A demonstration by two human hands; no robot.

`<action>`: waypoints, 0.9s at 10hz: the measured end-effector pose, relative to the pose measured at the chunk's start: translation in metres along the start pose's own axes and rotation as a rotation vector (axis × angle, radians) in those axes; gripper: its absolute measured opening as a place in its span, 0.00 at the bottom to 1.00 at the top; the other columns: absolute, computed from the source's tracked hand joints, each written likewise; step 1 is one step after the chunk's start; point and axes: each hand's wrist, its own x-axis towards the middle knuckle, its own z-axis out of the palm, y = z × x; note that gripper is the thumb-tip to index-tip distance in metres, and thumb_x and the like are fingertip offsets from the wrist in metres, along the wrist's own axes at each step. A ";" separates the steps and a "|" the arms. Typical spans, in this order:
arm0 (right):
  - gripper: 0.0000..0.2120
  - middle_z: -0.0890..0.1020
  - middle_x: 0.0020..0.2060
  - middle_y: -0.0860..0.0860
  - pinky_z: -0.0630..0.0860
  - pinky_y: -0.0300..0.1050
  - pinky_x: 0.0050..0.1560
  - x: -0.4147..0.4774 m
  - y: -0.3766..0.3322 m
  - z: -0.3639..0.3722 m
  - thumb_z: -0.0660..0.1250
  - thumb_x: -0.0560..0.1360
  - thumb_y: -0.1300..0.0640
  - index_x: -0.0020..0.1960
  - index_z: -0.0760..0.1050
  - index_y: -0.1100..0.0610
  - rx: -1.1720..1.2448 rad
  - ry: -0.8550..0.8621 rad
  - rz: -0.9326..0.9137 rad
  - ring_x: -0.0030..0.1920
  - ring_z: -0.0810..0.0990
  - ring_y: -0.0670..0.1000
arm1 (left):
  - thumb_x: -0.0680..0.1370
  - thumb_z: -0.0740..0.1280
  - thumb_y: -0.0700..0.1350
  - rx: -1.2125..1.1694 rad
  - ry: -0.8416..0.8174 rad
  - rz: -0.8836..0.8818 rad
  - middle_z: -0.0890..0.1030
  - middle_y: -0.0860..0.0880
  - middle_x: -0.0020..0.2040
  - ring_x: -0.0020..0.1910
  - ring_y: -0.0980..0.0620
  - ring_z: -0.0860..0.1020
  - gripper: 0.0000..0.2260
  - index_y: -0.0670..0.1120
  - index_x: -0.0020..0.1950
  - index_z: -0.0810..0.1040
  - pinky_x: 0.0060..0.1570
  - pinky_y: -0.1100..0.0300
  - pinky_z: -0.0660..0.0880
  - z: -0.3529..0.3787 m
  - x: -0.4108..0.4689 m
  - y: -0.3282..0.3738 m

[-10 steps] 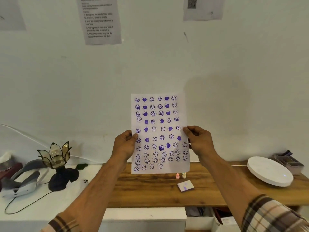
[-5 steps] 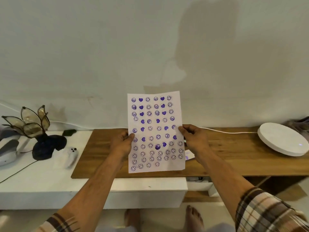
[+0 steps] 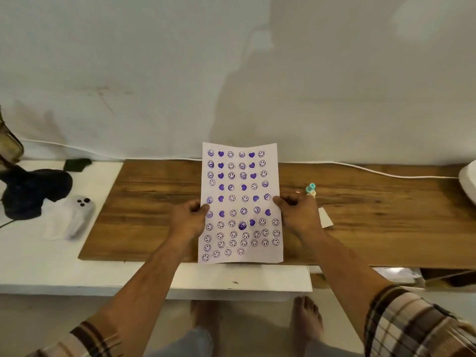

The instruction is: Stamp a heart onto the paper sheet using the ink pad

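Note:
I hold a white paper sheet (image 3: 240, 202) covered with purple smiley and heart stamps over the wooden tabletop (image 3: 144, 210). My left hand (image 3: 189, 219) pinches its left edge and my right hand (image 3: 298, 215) pinches its right edge. The sheet is low, its upper end still raised toward the wall. Small stamps (image 3: 311, 189), one with a teal cap, stand on the wood just behind my right hand. A white ink pad (image 3: 325, 217) pokes out to the right of that hand, mostly hidden.
A white cable (image 3: 373, 172) runs along the back of the wood. A white round object (image 3: 468, 182) sits at the far right edge. On the white surface to the left lie a white phone (image 3: 77, 217) and a dark lamp base (image 3: 31, 191). My bare feet show below.
The sheet has come down from in front of the wall toward the tabletop, and my view has tilted downward. Both hands keep their hold on its edges.

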 end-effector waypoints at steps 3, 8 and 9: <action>0.09 0.89 0.47 0.52 0.84 0.54 0.53 0.030 0.041 0.025 0.76 0.78 0.51 0.55 0.86 0.55 -0.388 0.152 -0.017 0.44 0.87 0.54 | 0.75 0.77 0.40 0.232 0.057 0.028 0.85 0.51 0.38 0.39 0.48 0.84 0.09 0.52 0.42 0.81 0.43 0.52 0.81 0.019 0.038 -0.038; 0.20 0.79 0.67 0.54 0.71 0.45 0.50 -0.044 -0.002 -0.004 0.70 0.82 0.49 0.71 0.76 0.55 -0.581 0.038 -0.440 0.62 0.81 0.57 | 0.82 0.65 0.53 0.840 -0.114 0.452 0.76 0.48 0.75 0.74 0.45 0.72 0.24 0.48 0.77 0.72 0.72 0.50 0.70 -0.003 -0.024 -0.004; 0.23 0.78 0.70 0.52 0.75 0.47 0.57 -0.072 -0.030 -0.027 0.65 0.84 0.43 0.75 0.73 0.53 -0.788 -0.075 -0.499 0.67 0.79 0.56 | 0.83 0.62 0.57 0.949 -0.078 0.546 0.65 0.46 0.83 0.82 0.45 0.62 0.28 0.48 0.81 0.66 0.79 0.48 0.60 -0.013 -0.061 0.026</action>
